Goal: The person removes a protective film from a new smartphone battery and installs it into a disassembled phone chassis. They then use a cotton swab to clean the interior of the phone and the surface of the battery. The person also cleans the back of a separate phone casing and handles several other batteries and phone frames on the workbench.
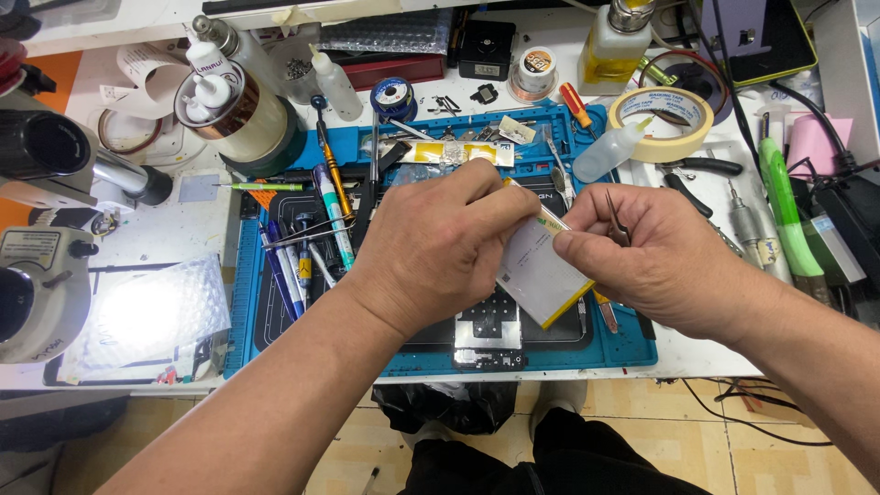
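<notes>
Both hands hold the flat battery pack [536,270] above the blue mat [623,344], near centre. Left hand [435,252] pinches its far edge; right hand [655,257] grips the right side plus tweezers [616,218]. Support the pack evenly, avoid bending

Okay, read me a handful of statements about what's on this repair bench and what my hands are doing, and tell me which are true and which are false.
1. Both hands hold a flat white battery pack with a yellow edge. True.
2. The right hand also holds dark metal tweezers. True.
3. The left hand rests flat on the blue silicone work mat. False: it is raised, pinching the pack's top edge.
4. The roll of cream masking tape lies on the floor. False: it sits on the bench, at the mat's far right corner.
5. An opened black phone frame lies on the mat below the hands. True.
</notes>
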